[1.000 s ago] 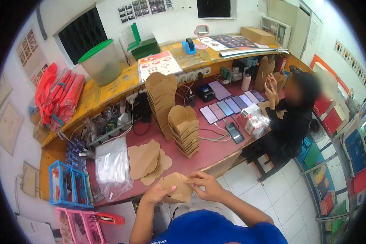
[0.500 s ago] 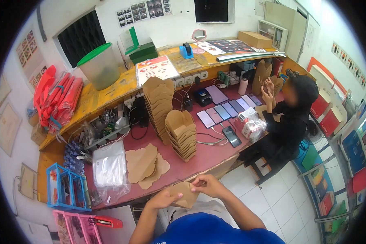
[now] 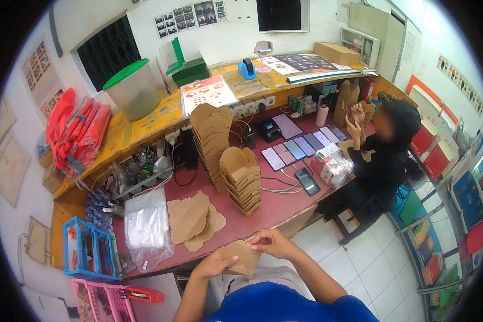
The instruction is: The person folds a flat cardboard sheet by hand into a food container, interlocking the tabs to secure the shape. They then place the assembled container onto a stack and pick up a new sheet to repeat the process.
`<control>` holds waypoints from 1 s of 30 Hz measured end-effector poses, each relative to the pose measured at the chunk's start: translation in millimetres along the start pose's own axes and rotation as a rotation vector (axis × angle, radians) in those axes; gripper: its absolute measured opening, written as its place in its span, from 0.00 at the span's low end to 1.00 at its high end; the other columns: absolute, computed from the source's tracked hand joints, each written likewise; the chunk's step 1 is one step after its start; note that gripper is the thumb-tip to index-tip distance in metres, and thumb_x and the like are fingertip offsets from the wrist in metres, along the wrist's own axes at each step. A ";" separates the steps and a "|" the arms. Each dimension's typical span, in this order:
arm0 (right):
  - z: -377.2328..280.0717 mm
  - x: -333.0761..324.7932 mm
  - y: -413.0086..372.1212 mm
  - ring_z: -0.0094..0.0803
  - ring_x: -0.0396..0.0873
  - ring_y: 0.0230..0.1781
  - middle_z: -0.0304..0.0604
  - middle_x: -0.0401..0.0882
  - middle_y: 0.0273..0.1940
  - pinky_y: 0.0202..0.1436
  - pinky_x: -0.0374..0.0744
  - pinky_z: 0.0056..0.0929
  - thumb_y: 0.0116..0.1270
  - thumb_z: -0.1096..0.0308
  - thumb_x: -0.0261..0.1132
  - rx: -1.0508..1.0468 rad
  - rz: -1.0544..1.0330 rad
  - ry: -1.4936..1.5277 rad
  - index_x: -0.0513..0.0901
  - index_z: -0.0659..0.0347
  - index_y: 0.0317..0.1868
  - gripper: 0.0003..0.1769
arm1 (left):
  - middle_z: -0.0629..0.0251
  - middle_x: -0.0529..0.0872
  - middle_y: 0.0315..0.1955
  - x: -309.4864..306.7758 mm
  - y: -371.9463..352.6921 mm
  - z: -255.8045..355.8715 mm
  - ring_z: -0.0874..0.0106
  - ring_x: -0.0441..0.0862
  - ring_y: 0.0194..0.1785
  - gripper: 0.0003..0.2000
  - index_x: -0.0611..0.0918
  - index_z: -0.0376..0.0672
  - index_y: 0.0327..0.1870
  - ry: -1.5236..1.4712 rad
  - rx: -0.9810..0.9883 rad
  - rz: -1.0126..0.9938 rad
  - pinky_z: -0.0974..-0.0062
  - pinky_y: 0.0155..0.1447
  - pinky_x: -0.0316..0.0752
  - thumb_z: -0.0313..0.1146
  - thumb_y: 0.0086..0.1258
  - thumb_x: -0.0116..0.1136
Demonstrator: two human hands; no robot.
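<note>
Partly, left fingers (image 3: 234, 259) cover brown carton (image 3: 243, 257); folds unclear.

A shop or workshop, judging by the counter (image 3: 169, 104), phones (image 3: 294, 149) and stacked cartons (image 3: 212, 142).

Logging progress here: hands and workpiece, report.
Both hands on brown folded cardboard piece. Flat brown cardboard sheets on red tabletop, beyond hands.

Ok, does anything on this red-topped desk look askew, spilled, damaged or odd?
Only mildly: the tall stack of nested brown cardboard pieces leans rather than standing straight, though the wide lens may exaggerate that. The flat brown cardboard cutouts overlap in an uneven pile. No spill or damage is visible.
</note>
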State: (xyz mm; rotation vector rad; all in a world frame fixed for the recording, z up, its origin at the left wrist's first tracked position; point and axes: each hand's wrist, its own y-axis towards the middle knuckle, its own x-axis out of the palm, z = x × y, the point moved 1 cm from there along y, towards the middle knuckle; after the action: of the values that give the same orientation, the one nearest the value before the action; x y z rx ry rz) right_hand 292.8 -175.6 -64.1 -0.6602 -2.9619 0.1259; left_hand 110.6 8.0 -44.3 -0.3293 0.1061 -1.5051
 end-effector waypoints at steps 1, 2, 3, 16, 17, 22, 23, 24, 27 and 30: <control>1.6 0.7 1.1 0.25 0.86 0.38 0.41 0.90 0.41 0.39 0.84 0.28 0.70 0.71 0.78 -0.017 0.000 -0.034 0.90 0.64 0.47 0.09 | 0.64 0.84 0.58 -0.4 -1.0 -5.5 0.73 0.78 0.60 0.27 0.75 0.34 0.73 0.000 -0.001 0.000 0.72 0.65 0.76 0.39 0.79 0.67; 2.5 1.5 1.9 0.26 0.86 0.37 0.41 0.90 0.41 0.39 0.84 0.29 0.69 0.71 0.77 -0.033 0.000 -0.068 0.90 0.64 0.46 0.09 | 0.63 0.83 0.58 -0.7 -1.5 -10.8 0.73 0.78 0.60 0.27 0.75 0.34 0.72 -0.007 0.006 0.050 0.72 0.65 0.76 0.39 0.79 0.67; -2.8 4.0 0.9 0.26 0.86 0.37 0.41 0.90 0.41 0.39 0.84 0.29 0.69 0.71 0.77 -0.033 0.000 -0.069 0.90 0.64 0.46 0.09 | 0.62 0.83 0.59 0.0 -1.3 -12.3 0.72 0.78 0.60 0.27 0.76 0.34 0.72 -0.014 0.013 0.099 0.72 0.65 0.76 0.39 0.78 0.68; -36.6 38.1 -5.4 0.53 0.84 0.42 0.51 0.82 0.39 0.47 0.81 0.46 0.68 0.74 0.71 -0.333 0.248 -0.515 0.84 0.65 0.42 0.06 | 0.63 0.84 0.60 6.0 -9.3 -1.2 0.72 0.81 0.62 0.25 0.74 0.35 0.72 -0.010 0.005 0.210 0.70 0.67 0.77 0.33 0.79 0.67; -37.4 38.0 -5.1 0.53 0.82 0.44 0.51 0.81 0.40 0.49 0.80 0.47 0.68 0.73 0.71 -0.362 0.255 -0.543 0.84 0.64 0.43 0.06 | 0.63 0.84 0.61 6.5 -10.9 -1.3 0.72 0.82 0.62 0.26 0.74 0.35 0.72 -0.040 0.004 0.268 0.69 0.67 0.78 0.32 0.78 0.68; -50.5 41.7 -0.3 0.51 0.77 0.46 0.50 0.77 0.40 0.51 0.76 0.44 0.69 0.75 0.69 -0.536 0.286 -0.625 0.85 0.65 0.44 0.06 | 0.62 0.84 0.64 -0.5 -8.4 -9.4 0.71 0.83 0.63 0.27 0.73 0.35 0.74 -0.199 0.061 0.193 0.68 0.67 0.79 0.30 0.77 0.69; -52.0 43.8 1.1 0.52 0.76 0.47 0.50 0.77 0.40 0.53 0.74 0.45 0.69 0.74 0.68 -0.567 0.299 -0.617 0.85 0.65 0.44 0.06 | 0.62 0.83 0.64 1.7 -7.3 -11.4 0.70 0.83 0.64 0.27 0.73 0.36 0.74 -0.299 0.086 0.218 0.67 0.68 0.79 0.29 0.77 0.68; -53.0 44.7 3.8 0.52 0.76 0.47 0.50 0.77 0.40 0.53 0.74 0.45 0.69 0.74 0.68 -0.565 0.293 -0.614 0.85 0.65 0.44 0.06 | 0.61 0.83 0.65 5.8 -6.4 -9.1 0.69 0.83 0.64 0.27 0.73 0.36 0.75 -0.398 0.110 0.242 0.65 0.69 0.80 0.27 0.77 0.67; -57.9 43.1 13.6 0.50 0.77 0.51 0.47 0.80 0.43 0.56 0.74 0.47 0.68 0.72 0.68 -0.571 0.292 -0.679 0.86 0.60 0.47 0.08 | 0.61 0.84 0.64 14.9 -5.3 1.7 0.67 0.83 0.66 0.25 0.74 0.37 0.75 -0.499 0.126 0.366 0.63 0.71 0.79 0.26 0.79 0.65; -60.9 39.0 30.7 0.51 0.78 0.50 0.48 0.82 0.46 0.57 0.74 0.47 0.67 0.74 0.68 -0.665 0.300 -0.768 0.87 0.60 0.51 0.13 | 0.60 0.83 0.65 12.5 0.4 7.7 0.66 0.83 0.68 0.24 0.74 0.37 0.75 -0.571 0.155 0.365 0.61 0.73 0.79 0.26 0.80 0.63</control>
State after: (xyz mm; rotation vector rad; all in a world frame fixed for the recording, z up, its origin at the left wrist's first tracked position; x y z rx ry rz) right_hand 277.8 -127.7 -3.7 -1.4007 -3.5910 -0.7944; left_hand 114.0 -3.1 -35.5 -0.5693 -0.3844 -1.0072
